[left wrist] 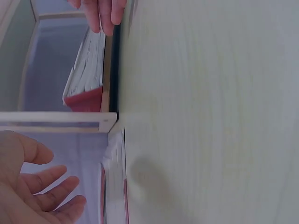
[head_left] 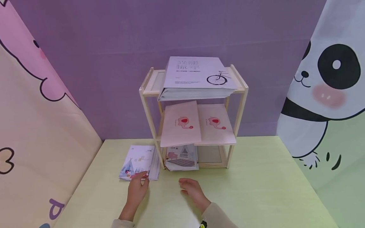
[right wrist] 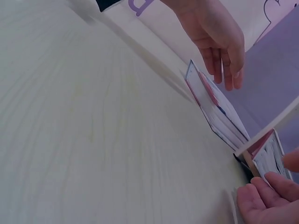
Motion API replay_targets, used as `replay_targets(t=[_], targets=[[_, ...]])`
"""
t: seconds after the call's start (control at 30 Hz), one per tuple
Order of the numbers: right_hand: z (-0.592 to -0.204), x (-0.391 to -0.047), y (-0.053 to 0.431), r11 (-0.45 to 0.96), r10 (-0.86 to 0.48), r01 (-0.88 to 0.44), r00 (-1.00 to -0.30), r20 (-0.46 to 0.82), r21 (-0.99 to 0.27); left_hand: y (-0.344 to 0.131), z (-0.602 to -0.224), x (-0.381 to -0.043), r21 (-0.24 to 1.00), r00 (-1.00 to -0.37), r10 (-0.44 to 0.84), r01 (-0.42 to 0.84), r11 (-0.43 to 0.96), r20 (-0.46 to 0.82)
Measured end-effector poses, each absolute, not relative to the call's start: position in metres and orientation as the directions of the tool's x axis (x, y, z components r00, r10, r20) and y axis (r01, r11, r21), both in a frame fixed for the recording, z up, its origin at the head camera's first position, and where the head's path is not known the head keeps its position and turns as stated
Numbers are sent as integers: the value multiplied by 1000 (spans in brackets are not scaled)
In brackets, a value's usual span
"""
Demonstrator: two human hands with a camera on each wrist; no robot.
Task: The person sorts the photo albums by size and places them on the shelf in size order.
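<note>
In the head view, my left hand is just in front of a white book with a blue tent picture, which overlaps another white book on the table. The left wrist view shows this hand with its fingers loosely bent and apart, grasping nothing. My right hand is in front of the wooden rack, near a book with a grey and pink cover on the bottom shelf. Its fingers are relaxed in the right wrist view, and this hand holds nothing.
Two pink folders or notebooks with red elephants, a left one and a right one, overlap on the middle shelf. A thick white stack with a bicycle cover lies on top. Printed curtains flank the pale table.
</note>
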State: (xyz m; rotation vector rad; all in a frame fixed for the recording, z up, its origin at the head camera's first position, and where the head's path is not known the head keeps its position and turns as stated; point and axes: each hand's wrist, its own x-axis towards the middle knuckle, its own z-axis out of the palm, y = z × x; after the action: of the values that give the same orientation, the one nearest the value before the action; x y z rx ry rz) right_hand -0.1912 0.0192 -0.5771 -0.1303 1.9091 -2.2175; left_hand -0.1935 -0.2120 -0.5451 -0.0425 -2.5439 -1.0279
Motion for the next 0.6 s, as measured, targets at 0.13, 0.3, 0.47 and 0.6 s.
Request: replay_targets(t=[0.13,0.3,0.47,0.6], targets=[[-578,-192,9,-123,-216,99,-974,-71,-987,-223,-548,-195,654,-912,-145,157,740,384],[-578,-193,-2,-108,-216,103,-973,-78,-989,-235,-550,-195,661,-912,-183,117,741,367],[-575,-192,-9,-106,-229,116,-969,-89,-988,-247,-549,-196,662,-916,-215,70,746,339],[-571,-190,-12,-105,-249,139,-962,-109,-985,-254,-547,-196,651,-920,-225,41,758,320]])
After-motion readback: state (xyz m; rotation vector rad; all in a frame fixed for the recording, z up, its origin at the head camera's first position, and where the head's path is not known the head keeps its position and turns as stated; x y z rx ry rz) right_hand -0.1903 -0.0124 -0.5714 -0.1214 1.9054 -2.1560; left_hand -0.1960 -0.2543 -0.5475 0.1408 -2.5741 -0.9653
